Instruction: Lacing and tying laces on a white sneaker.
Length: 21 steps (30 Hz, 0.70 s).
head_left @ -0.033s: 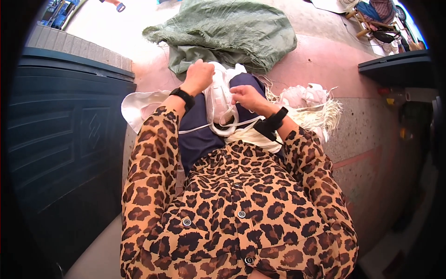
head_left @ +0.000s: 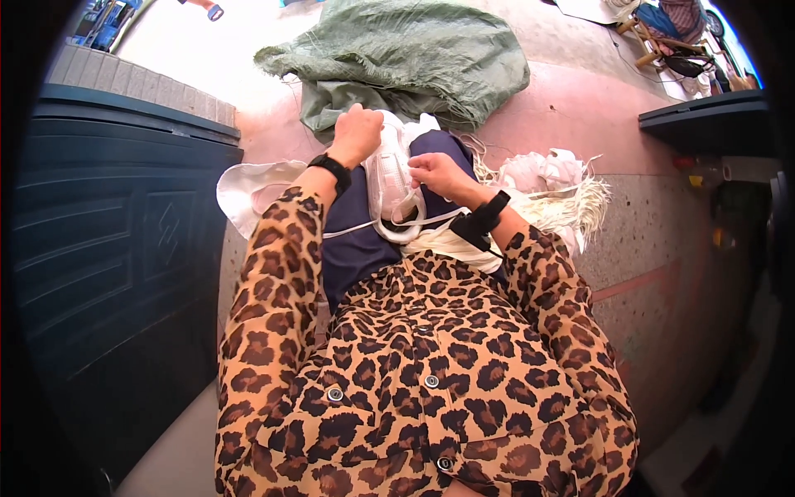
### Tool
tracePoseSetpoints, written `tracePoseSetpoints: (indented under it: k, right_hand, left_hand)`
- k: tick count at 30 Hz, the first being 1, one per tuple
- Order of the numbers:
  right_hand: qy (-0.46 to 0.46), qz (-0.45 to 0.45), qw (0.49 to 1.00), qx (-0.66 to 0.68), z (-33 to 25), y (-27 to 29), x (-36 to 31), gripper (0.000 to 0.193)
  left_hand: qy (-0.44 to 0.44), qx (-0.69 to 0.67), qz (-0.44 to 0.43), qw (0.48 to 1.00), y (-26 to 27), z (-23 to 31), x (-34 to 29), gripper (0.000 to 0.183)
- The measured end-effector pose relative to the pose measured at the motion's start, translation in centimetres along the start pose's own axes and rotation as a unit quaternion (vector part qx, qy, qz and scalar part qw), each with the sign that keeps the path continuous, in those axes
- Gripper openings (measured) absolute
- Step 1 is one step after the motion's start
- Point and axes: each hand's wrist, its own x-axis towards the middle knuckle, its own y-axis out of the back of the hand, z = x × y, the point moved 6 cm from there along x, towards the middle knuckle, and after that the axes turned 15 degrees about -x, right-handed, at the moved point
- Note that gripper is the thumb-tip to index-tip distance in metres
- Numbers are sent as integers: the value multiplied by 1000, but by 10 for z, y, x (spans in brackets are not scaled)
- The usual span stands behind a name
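Observation:
A white shoe upper lies lengthwise between my dark-trousered thighs, its rounded end towards me. Thin white shoelaces trail from it across my lap to both sides. At its far left edge my left hand is closed like a fist; the fingertips are hidden. Against its right edge the thumb and fingers of my right hand are pinched together, and whatever is between them is too small to make out. A bundle of cream laces spreads beside my right thigh, with more white shoe uppers on it.
Another white shoe piece lies by my left thigh. Beyond my knees is a crumpled green woven sack. Dark blue panelled doors stand close on the left, and a dark ledge juts in on the right. Someone's foot shows far off.
My left wrist and forearm have shifted very slightly to the right. The right hand and the shoe upper look the same.

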Motion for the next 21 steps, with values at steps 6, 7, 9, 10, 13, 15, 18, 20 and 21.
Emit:
tracePoseSetpoints:
  k: [6,7,9,10,13,15,18,20,21]
  right_hand:
    - [-6,22,995,-97,2,-2,10,22]
    - [-10,37,994,-104,3,2,12,22]
    - [-14,47,993,-108,1,4,16,22]
    - [1,81,990,-113,-1,7,19,22]
    - [23,124,987,-104,-6,8,25,21]
    - [11,108,988,-105,-5,5,27,22]
    - [8,90,953,-290,-7,2,25,24]
    - [25,96,944,-316,-10,3,22,24]
    - [39,110,931,-345,-13,4,21,24]
  left_hand:
    - [84,32,108,990,1,-6,-5,19]
    - [89,34,113,989,2,-7,-9,19]
    - [62,-81,166,981,13,-3,-19,18]
    - [100,-160,142,972,10,-5,-26,20]
    - [158,-151,26,975,-3,0,-47,25]
    - [157,-166,40,973,-10,7,-55,25]
    - [149,-182,73,969,-15,8,-54,25]
    - [140,-182,90,969,-17,5,-49,26]
    - [145,-201,85,965,-19,2,-47,25]
